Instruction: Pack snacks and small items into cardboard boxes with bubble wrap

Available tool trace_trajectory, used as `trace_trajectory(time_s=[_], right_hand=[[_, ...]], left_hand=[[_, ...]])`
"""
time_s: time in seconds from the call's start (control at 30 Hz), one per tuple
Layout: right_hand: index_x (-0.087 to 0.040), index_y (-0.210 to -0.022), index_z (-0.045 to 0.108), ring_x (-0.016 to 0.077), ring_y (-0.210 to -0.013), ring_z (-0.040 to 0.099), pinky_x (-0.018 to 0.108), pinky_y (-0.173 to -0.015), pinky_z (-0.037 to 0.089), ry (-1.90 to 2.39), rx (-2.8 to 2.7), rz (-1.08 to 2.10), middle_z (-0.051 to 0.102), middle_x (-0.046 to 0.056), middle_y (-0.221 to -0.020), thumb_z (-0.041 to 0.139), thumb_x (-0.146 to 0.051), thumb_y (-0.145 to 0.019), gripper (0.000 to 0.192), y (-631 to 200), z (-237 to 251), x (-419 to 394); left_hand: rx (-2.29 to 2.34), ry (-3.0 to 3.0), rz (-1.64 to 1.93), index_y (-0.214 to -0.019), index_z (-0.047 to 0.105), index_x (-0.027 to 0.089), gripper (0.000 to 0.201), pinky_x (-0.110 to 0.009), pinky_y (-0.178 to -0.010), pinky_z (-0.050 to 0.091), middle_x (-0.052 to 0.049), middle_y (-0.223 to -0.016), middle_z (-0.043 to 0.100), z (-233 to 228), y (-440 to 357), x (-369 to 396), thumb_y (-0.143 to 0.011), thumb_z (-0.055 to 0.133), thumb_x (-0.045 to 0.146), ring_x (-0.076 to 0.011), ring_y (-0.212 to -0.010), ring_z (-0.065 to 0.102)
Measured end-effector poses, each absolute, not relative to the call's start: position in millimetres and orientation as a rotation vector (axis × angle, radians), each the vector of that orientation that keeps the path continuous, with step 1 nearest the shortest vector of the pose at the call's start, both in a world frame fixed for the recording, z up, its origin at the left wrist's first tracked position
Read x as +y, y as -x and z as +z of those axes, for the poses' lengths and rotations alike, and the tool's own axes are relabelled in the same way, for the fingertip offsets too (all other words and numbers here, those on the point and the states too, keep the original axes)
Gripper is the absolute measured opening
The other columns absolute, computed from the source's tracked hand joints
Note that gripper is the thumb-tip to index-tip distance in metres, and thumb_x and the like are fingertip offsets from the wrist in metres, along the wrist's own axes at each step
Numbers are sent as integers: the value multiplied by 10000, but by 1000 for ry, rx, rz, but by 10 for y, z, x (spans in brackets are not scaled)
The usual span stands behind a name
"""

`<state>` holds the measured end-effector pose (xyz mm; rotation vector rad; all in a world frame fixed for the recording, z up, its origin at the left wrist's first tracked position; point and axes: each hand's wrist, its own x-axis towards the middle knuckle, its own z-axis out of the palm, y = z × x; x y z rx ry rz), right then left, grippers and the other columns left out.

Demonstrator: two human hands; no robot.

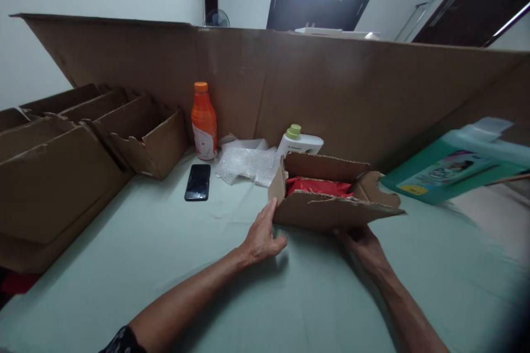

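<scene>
An open-topped cardboard box point(331, 214) with ragged flaps is in front of me, its right end looking slightly raised. Inside lies a red packet point(318, 186), partly hidden by the front wall. My left hand point(263, 236) grips the box's left end, fingers against the side and thumb apart from it. At the lower front edge, my right hand point(364, 248) supports the box from below, its fingertips hidden underneath. Just behind the box are a white bottle with a green cap point(304, 142) and a sheet of bubble wrap point(246, 162).
Cardboard bins point(62, 176) fill the left side. An orange bottle point(204, 124) stands near a black phone point(197, 182). To the right, a large jug of green liquid point(451, 162) appears tilted. A tall cardboard panel point(351, 88) borders the back of the cloth-covered surface point(165, 242).
</scene>
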<state>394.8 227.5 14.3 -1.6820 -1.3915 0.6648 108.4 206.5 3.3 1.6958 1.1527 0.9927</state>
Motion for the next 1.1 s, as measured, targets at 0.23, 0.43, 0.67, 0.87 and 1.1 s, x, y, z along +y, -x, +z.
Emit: trace_trajectory(time_s=[0.23,0.43,0.67,0.87,1.1], right_hand=[[-164,-1114,602,369,-1066,699,428,-876,578,1833,-1431,712,740,190,-1135,709,-529,-594,645,-3833,308,2218],[-250,-959,747,293,-826,745,396,-748,606,1802,-1913,683,790,98,-947,569,-548,-809,377,-3325,317,1440],[-229,-1092,741,316,-1332,516,524,-1119,392,1211,-2217,443,550,126,-1461,621,-237,-847,273,-1466,507,2360],[-155,-1113,715,357,-1258,528,575,-1072,364,1390,-2062,359,651,183,-1287,583,-97,-811,334,-897,609,3331],[-210,-1156,691,271,-1228,563,453,-1096,391,1267,-2122,459,669,110,-1261,587,-228,-873,302,-1169,538,2692]], left_hand=[[1188,-1728,1003,-1568,231,54,962,-488,-1245,243,-200,-1611,322,15,-826,1978,-690,597,204,-334,-1501,288],[1355,-1877,866,-1534,369,153,782,-555,-1236,228,-168,-1590,379,-135,-4,1623,-787,589,213,-327,-1496,299],[1376,-1871,805,-1492,460,181,672,-586,-1209,274,-165,-1579,397,-235,300,1171,-843,613,261,-341,-1485,329],[1367,-1700,909,-1389,598,273,509,-550,-1147,400,-128,-1551,452,-227,570,625,-887,606,359,-353,-1433,422],[1525,-1235,1223,-1203,727,227,439,-425,-1030,535,-136,-1325,663,-202,858,436,-877,615,500,-313,-1238,618]])
